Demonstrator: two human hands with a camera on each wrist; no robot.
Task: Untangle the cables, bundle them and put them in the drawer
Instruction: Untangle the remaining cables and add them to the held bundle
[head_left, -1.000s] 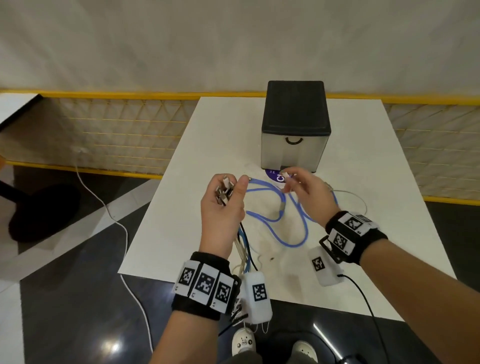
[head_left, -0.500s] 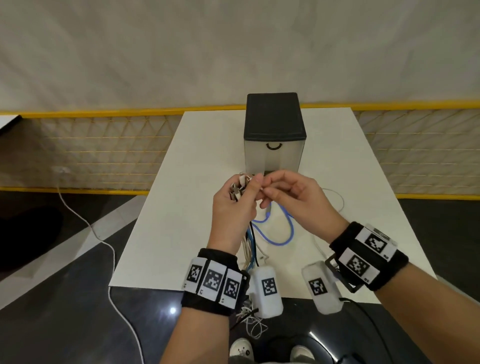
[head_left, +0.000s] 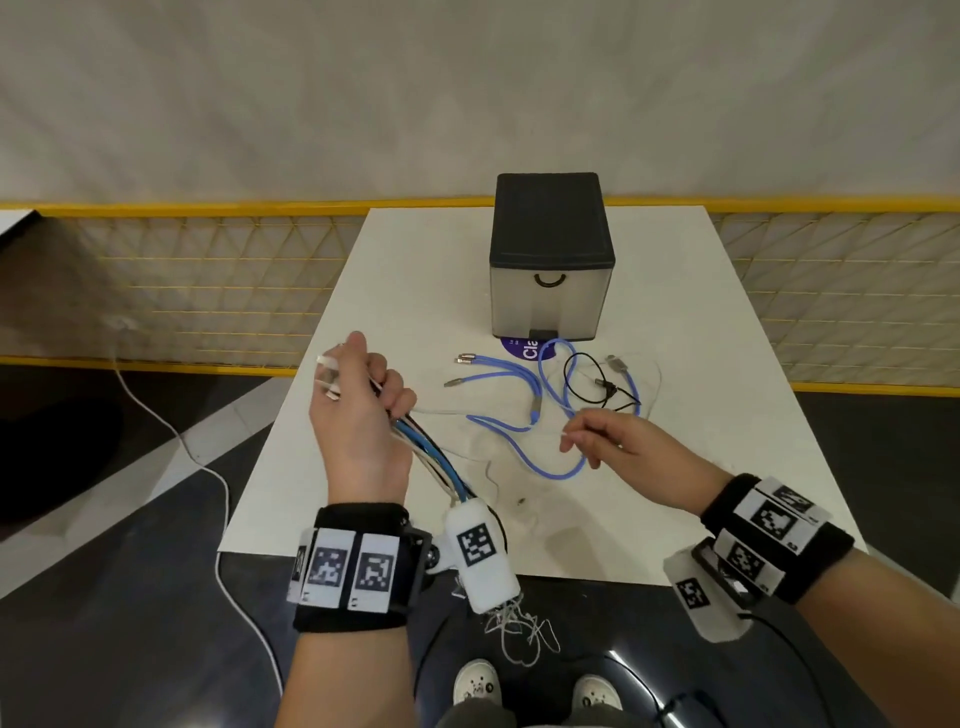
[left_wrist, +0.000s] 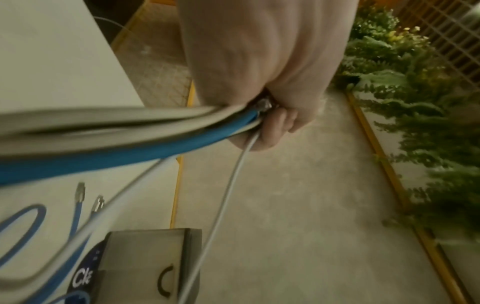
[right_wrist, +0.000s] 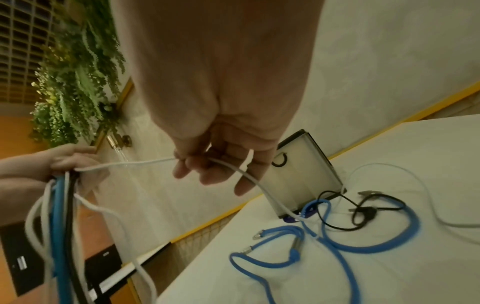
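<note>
My left hand (head_left: 358, 410) grips a bundle of cables (head_left: 431, 457), white, blue and black, held up over the table's left edge with the plugs sticking out past the thumb. In the left wrist view the fingers (left_wrist: 275, 123) are curled round the bundle (left_wrist: 130, 139). My right hand (head_left: 597, 441) pinches a thin white cable (right_wrist: 145, 162) that runs across to the left hand. A blue multi-ended cable (head_left: 524, 421) and a thin black cable (head_left: 592, 384) lie tangled on the white table (head_left: 415, 270). The small drawer unit (head_left: 550, 260) stands behind them with its drawer closed.
A purple round sticker (head_left: 524, 347) shows under the drawer unit's front. A thin white cable loop (head_left: 652, 374) lies to the right of the tangle. A yellow-framed mesh fence (head_left: 208, 280) runs behind the table. A white cord (head_left: 208, 467) trails on the floor at left.
My hands have drawn apart: the left moved left with the bundle, the right moved right and down, pulling the thin white cable taut between them. The head view dropped lower.
</note>
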